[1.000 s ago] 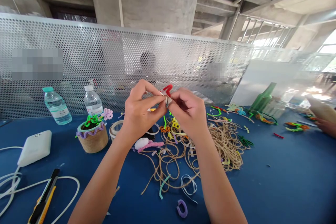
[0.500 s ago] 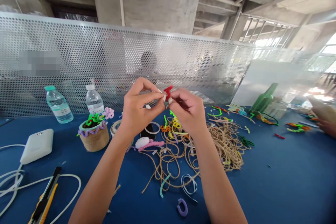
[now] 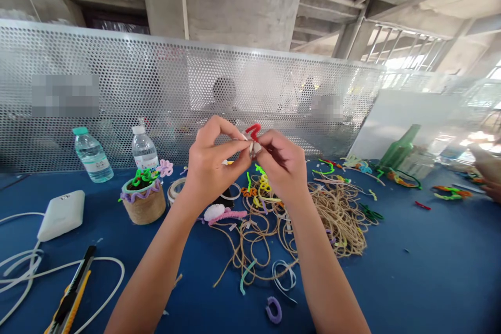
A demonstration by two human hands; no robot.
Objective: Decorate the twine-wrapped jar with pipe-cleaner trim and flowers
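Observation:
A small bent piece of red pipe cleaner (image 3: 254, 130) sticks up between my two hands, above the blue table. My left hand (image 3: 215, 151) pinches its lower end between thumb and fingers. From the other side, my right hand (image 3: 282, 162) pinches the same piece, and the fingertips of both hands meet. The part of the piece between the fingertips is hidden. Below and behind my hands lies a tangle of brown twine (image 3: 340, 219) with yellow and orange pipe cleaners (image 3: 264, 185).
On the left stand a twine-wrapped pot (image 3: 144, 206), two water bottles (image 3: 94, 159), a white power bank (image 3: 62, 214) and a utility knife (image 3: 74, 292). A perforated screen (image 3: 156, 83) runs behind. At right are a green bottle (image 3: 401, 146) and another person's hand (image 3: 489, 172).
The red piece shows a wider bend above my fingertips than before. My hands stay pinched together, and the whole view has shifted slightly.

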